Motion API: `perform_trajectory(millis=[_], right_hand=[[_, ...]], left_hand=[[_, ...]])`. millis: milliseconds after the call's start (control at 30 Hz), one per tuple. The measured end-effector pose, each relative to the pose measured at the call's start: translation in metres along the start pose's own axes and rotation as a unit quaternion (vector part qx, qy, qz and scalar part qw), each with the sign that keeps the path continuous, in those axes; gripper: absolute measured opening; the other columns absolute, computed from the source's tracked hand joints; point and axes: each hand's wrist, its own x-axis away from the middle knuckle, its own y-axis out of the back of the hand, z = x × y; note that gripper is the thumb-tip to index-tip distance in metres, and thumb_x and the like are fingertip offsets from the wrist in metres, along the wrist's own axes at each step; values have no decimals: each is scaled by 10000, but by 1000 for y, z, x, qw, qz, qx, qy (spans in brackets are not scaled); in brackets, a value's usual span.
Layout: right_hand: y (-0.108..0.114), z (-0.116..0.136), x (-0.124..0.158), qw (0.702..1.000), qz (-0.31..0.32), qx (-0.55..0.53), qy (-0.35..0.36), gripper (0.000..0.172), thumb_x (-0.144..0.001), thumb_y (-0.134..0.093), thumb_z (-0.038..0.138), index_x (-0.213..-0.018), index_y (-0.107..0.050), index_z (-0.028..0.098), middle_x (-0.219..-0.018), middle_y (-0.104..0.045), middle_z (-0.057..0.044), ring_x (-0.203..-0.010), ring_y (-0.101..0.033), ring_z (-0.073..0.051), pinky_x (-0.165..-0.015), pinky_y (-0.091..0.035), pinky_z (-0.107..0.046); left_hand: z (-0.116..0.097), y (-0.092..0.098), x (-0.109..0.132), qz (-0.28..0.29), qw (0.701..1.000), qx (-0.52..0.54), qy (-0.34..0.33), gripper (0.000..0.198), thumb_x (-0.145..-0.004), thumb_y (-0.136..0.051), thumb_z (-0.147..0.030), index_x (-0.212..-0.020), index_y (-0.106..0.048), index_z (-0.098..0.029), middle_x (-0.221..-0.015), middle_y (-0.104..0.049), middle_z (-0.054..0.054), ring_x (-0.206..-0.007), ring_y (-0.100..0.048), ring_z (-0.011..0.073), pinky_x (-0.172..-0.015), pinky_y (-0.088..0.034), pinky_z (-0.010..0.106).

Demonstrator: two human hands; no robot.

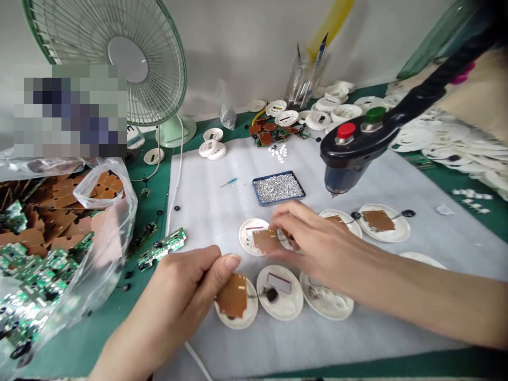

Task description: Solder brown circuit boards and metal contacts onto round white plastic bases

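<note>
Left hand: your left hand (170,301) is curled narrow, with the thumb just above a brown board (232,295) lying on a white disc (238,321). You cannot tell from this view whether it grips the board.

Right hand: your right hand (321,248) reaches across your body, its fingers (286,222) bunched narrow at a second brown board (265,241) on another disc (246,238). Its hold is unclear too.

Discs: more discs (280,292) lie spread in loose rows on a white foam sheet (210,211), seemingly so both hands can get at each one, and the foam likely cushions them.

Screws: a blue tray (278,188) of small silver screws sits just beyond the discs, probably kept there for a short reach.

Driver: an electric screwdriver (345,159) with red and green buttons hangs above the sheet, likely suspended to keep it off the work and close at hand.

Bag: a clear plastic bag (119,222) at your left holds green circuit boards (35,280) and brown boards, within reach of your left hand.

Back: a glass cup (304,79) of tools and a fan (130,63) stand against the wall.
</note>
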Motion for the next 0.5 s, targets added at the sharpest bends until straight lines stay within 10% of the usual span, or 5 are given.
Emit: perform_trajectory(millis=[167,500], right_hand=[[-9,-5,-29,999,48,23,8,364,-995,-427,464,-1036,-571,132,-1223,-497,-62,-739,-519,-44,-615,-374,-225],[-16,-6,-24,998,50,39,29,273,-996,-439,320,-1085,-620,135,-1156,-538,-78,-822,-573,-92,-643,-392,-243]], left_hand=[[5,-11,-15,7,971,-164,-175,483,-1066,-357,-296,-685,-635,-189,-1095,-719,82,-831,-574,195,-751,-550,354],[12,-26,-24,96,974,-185,-87,586,-1079,-242,-290,-689,-663,-169,-1258,-682,52,-894,-508,235,-807,-522,463]])
